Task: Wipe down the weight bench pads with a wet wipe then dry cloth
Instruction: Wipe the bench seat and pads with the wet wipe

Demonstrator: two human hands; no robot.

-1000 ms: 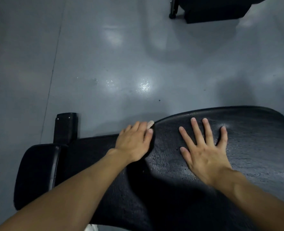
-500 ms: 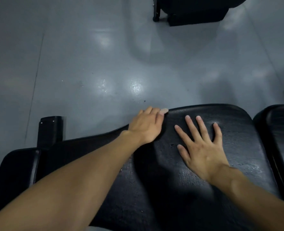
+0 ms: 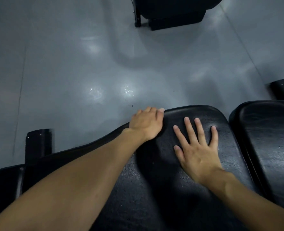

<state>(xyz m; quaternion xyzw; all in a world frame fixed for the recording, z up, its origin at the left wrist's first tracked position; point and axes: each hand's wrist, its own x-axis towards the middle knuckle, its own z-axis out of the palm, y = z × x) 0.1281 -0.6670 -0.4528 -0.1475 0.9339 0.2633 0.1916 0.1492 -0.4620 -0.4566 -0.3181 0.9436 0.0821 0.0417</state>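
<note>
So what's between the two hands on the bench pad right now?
Nothing but bare black pad: in the head view a narrow strip of it separates the left hand from the right hand, which lies flat.

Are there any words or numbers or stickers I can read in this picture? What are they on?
None: no text can be read anywhere in this picture.
Bench pad: plain black, no label.
Second pad: plain black, no label.
Floor: only shiny light spots, no signs.
Black machine at the top: too dark to show any label.
</note>
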